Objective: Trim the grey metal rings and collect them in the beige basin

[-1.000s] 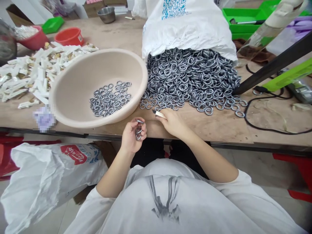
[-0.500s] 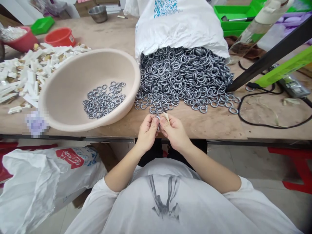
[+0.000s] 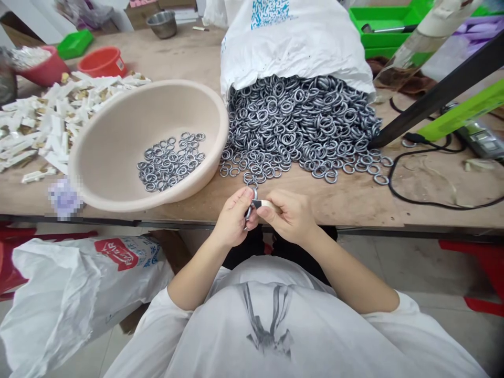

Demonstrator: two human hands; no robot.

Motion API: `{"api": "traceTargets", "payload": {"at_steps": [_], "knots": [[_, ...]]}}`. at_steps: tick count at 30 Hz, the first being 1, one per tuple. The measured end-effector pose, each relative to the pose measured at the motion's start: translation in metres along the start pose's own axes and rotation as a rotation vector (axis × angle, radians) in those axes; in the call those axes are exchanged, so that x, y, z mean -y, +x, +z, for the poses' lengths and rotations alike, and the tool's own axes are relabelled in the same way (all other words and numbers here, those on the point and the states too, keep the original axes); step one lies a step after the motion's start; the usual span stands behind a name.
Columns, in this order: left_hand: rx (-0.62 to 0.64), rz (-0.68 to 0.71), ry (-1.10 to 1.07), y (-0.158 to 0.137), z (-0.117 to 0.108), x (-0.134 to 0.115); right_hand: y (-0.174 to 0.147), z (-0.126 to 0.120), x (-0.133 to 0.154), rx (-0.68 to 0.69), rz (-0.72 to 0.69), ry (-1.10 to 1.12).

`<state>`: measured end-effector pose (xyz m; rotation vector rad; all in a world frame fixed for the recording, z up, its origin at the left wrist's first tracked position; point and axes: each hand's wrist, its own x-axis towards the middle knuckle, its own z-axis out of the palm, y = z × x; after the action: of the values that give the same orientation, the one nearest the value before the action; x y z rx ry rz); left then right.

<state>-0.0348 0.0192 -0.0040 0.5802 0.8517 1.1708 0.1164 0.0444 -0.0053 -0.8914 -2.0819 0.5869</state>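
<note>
My left hand (image 3: 234,219) is closed at the table's front edge, pinching grey rings (image 3: 248,212) between thumb and fingers. A small knife (image 3: 257,203) with a short dark blade and a cream handle is gripped in my right hand (image 3: 294,216). Its blade points left and meets the held rings; whether it touches them I cannot tell. Just beyond my hands lies a large heap of grey rings (image 3: 291,126), spilling from a white sack (image 3: 295,47). To the left, a wide beige basin (image 3: 106,136) holds a smaller pile of similar rings (image 3: 169,165).
White plastic pieces (image 3: 51,131) are heaped at the left, near a red bowl (image 3: 102,62). A metal bowl (image 3: 162,23) stands at the back. On the right are a black post (image 3: 433,97), a black cable (image 3: 433,202) and green trays (image 3: 378,39). Below sits another white sack (image 3: 79,283).
My right hand has turned, swinging the knife from pointing up and away to pointing left at the rings. My left hand has shifted slightly left and nearer to me.
</note>
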Motion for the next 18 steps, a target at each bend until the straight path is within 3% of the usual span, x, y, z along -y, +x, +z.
{"api": "traceTargets", "payload": {"at_steps": [5, 10, 12, 18], "knots": [[0.046, -0.019, -0.028, -0.003, 0.000, 0.001, 0.001, 0.003, -0.004, 0.015, -0.005, 0.027], [0.251, -0.053, 0.046, -0.019, -0.002, 0.001, 0.014, 0.001, -0.025, 0.015, 0.309, 0.030], [0.199, -0.037, 0.041, -0.022, -0.006, -0.001, 0.022, 0.004, -0.029, 0.062, 0.357, -0.098], [-0.124, 0.037, 0.025, -0.015, -0.032, -0.013, 0.041, 0.023, -0.020, 0.398, 0.336, -0.541]]}}
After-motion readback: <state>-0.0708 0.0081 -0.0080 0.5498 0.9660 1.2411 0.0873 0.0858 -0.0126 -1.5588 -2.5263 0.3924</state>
